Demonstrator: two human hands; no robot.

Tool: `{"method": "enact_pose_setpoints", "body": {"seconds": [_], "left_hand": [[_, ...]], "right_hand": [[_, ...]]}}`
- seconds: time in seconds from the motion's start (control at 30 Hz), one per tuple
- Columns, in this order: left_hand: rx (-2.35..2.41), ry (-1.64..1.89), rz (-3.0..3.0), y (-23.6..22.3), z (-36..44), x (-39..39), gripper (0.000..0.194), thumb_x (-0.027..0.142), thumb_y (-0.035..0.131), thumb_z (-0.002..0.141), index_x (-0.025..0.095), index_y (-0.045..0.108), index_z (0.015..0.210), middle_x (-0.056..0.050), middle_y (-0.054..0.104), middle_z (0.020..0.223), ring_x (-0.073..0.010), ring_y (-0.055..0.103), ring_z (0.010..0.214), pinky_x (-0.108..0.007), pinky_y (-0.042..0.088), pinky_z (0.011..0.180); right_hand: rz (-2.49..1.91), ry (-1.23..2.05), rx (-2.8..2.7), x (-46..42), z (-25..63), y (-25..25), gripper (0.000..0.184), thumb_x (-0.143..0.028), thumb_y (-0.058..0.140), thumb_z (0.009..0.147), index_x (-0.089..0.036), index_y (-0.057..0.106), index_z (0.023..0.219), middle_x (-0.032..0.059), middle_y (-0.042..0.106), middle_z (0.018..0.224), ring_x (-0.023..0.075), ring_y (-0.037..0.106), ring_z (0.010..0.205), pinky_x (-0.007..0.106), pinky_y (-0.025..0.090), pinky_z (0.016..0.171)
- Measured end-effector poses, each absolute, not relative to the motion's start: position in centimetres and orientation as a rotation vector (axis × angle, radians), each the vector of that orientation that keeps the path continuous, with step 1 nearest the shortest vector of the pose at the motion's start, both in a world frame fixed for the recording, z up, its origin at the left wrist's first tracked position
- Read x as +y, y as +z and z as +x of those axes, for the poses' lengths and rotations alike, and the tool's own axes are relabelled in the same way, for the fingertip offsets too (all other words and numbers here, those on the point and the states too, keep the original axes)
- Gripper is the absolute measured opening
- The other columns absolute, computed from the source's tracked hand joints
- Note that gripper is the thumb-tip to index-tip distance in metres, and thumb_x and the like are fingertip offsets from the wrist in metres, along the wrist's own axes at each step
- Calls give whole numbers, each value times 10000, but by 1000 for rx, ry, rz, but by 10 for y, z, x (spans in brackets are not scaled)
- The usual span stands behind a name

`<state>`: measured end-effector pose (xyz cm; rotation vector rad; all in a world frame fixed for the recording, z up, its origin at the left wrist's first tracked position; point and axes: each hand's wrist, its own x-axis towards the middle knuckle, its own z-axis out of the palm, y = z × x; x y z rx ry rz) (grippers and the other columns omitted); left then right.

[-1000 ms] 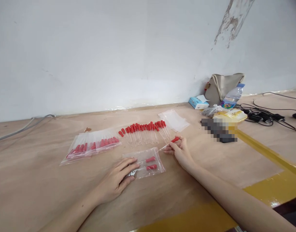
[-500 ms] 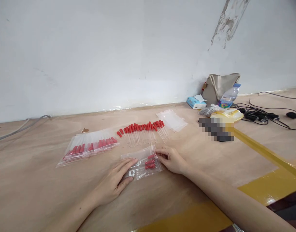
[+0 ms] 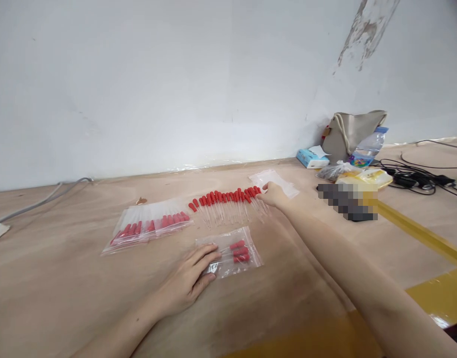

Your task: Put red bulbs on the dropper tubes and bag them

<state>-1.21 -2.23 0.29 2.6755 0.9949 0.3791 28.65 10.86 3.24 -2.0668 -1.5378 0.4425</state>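
Note:
A clear zip bag [image 3: 228, 271] lies flat on the table with three droppers inside, their red bulbs [image 3: 240, 251] toward its right side. My left hand [image 3: 193, 273] rests on the bag's left part, its fingers stretched out flat. Beyond the bag is a row of loose droppers [image 3: 228, 198] with red bulbs and thin clear stems pointing toward me. At the right end of that row is my right hand [image 3: 275, 195], thumb and finger slightly apart beside the last bulbs. Whether it touches a dropper is hard to see.
Filled dropper bags [image 3: 138, 214] overlap at the left. Flat plastic bags [image 3: 284, 181] lie behind my right hand. Farther right are a tissue pack [image 3: 312, 158], a grey handbag [image 3: 349, 132], a yellow package [image 3: 373, 176] and black cables [image 3: 411, 179]. A grey cable [image 3: 45, 201] runs along the left.
My right hand has let go of the zip bag's right edge and moved away to the right end of the dropper row. My left hand stays on the bag. The view has shifted slightly.

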Motion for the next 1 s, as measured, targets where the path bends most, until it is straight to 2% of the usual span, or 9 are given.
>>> {"method": "enact_pose_setpoints", "body": {"seconds": [0.17,0.33,0.5,0.63,0.8,1.0], "left_hand": [[993,407,2667,1,-12,-23,397,297,380,885,255,355,1279,-56,388,1331,-214,365,1208,-397,340,997],[986,403,2669,-1,-12,-23,408,299,378,886,255,343,1289,-59,387,1332,-218,365,1208,-413,328,1003],[999,373,2680,-1,-12,-23,405,320,362,892,254,334,1291,-53,377,1337,-213,353,1215,-407,323,1007],[996,362,2681,1,-11,-23,408,316,353,896,255,325,1299,-53,377,1336,-208,355,1213,-397,327,1003],[1006,358,2660,3,-11,-23,406,311,356,897,258,327,1298,-49,370,1340,-203,356,1213,-384,328,1008],[1007,364,2668,2,-12,-23,406,309,356,897,260,324,1300,-47,366,1342,-208,348,1219,-388,333,1004]], "right_hand": [[-2121,591,-1516,121,280,34,179,-138,612,580,-95,582,751,126,607,681,212,577,633,261,387,516],[-2032,683,-1447,123,285,39,315,-180,608,603,-74,536,891,83,576,619,173,538,534,257,379,475],[-1749,767,-1401,102,295,37,462,-222,444,725,-133,313,1159,-45,490,555,101,487,457,212,398,449],[-1263,972,-1193,58,292,12,633,-250,483,676,-234,138,1207,-100,469,582,91,478,407,219,426,406],[-1173,979,-964,19,277,-12,592,-229,585,626,-259,200,1074,-99,465,656,103,539,474,273,508,452],[-1088,1059,-1007,11,262,-17,576,-291,646,637,-261,218,1022,-80,497,730,94,563,508,279,529,492]]}}
